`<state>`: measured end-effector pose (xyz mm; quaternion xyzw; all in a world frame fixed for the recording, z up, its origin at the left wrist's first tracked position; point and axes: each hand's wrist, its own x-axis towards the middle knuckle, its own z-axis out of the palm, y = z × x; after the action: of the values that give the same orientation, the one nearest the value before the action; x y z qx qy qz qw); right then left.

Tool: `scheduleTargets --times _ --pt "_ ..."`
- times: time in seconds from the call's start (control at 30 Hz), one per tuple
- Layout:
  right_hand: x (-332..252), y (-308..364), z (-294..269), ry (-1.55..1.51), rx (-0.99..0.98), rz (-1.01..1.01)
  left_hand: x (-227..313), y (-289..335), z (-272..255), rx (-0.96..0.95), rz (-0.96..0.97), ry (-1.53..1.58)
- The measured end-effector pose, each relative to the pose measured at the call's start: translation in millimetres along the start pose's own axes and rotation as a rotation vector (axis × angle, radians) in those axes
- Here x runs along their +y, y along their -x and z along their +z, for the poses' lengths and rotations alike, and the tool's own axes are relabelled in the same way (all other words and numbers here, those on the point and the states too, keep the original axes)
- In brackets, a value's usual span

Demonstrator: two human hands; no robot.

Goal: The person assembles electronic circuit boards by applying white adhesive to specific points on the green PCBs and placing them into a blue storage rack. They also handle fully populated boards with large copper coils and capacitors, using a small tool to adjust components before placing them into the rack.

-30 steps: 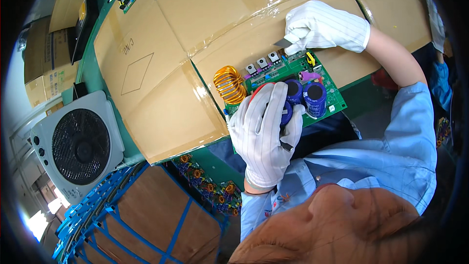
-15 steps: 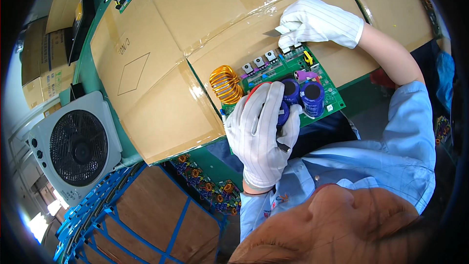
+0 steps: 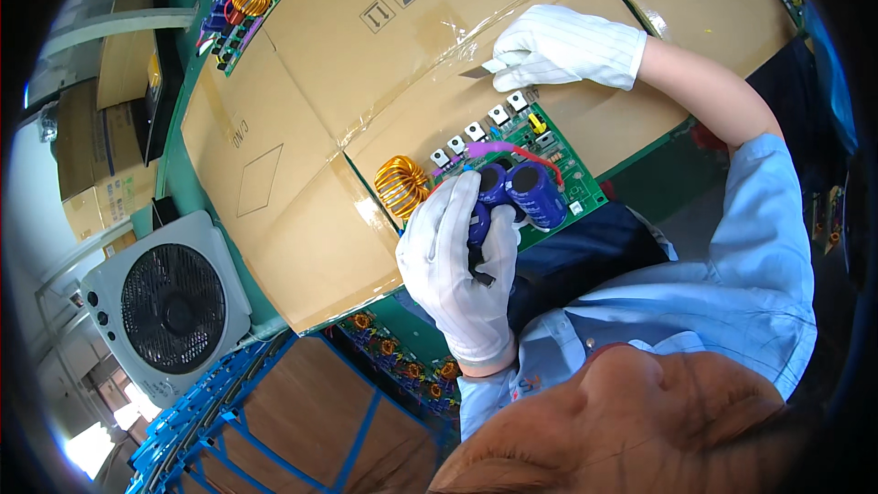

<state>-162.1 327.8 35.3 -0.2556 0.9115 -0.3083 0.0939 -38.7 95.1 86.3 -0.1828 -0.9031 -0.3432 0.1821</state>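
Observation:
A green circuit board lies tilted at the near edge of the cardboard. It carries a copper-wound coil, large blue capacitors, a row of upright transistors and a purple-sleeved red wire. My left hand, in a white striped glove, is closed round the capacitors beside the coil, covering the board's near left part. Just beyond the board's far edge, my gloved right hand pinches a thin, flat grey blade-like piece. The piece points left and stands apart from the board.
Flattened cardboard covers the green table. Another populated board lies at the far left. A grey box fan stands to the left. Several more boards sit below the table edge, near a blue-framed rack.
My right hand has drawn back from the transistors, leaving a gap to the board. The red wire with its purple sleeve now shows stretched across the board. My view has shifted a little.

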Motion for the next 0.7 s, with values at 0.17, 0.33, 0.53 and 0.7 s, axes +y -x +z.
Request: scheduleTargets --times 0.17,0.33,0.53,0.7 --pt "-11 10 -12 0.016 -0.104 0.042 3 -1 0 -0.004 -0.022 0.016" --pt "9 10 3 0.075 0.148 -0.052 7 -1 1 -0.019 -0.048 -0.016" --pt "-4 11 -9 0.081 0.062 -0.034 6 -1 -2 -0.035 -0.052 -0.005" --pt "-4 16 -3 0.051 0.158 -0.077 3 3 -2 -0.023 -0.056 0.018"
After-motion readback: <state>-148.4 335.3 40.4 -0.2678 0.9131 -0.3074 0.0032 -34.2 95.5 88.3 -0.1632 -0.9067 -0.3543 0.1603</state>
